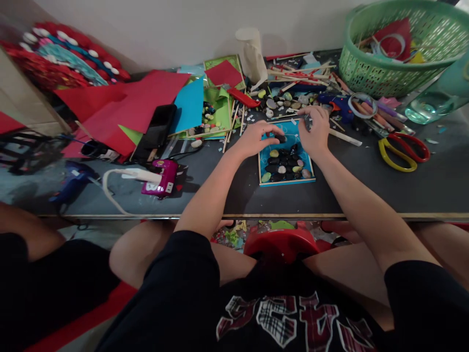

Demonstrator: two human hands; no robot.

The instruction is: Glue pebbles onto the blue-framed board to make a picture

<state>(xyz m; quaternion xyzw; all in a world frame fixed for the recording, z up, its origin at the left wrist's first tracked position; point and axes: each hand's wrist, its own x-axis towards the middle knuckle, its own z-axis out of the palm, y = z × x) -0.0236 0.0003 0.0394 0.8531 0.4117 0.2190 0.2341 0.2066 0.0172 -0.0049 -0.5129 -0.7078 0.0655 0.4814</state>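
the left hand [256, 139] pinches a dark pebble [281, 139] at the upper middle of the blue tray [264, 164], just above the packed pebble rows [286, 167], while the right hand [315, 129] rests curled on the tray's far right corner, grasping nothing i can make out.

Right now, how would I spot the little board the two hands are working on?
Find the dark table, then look at its middle, between the left hand and right hand. There lies the blue board: wood-framed and part-filled with dark and pale pebbles, unlike the loose papers around it.
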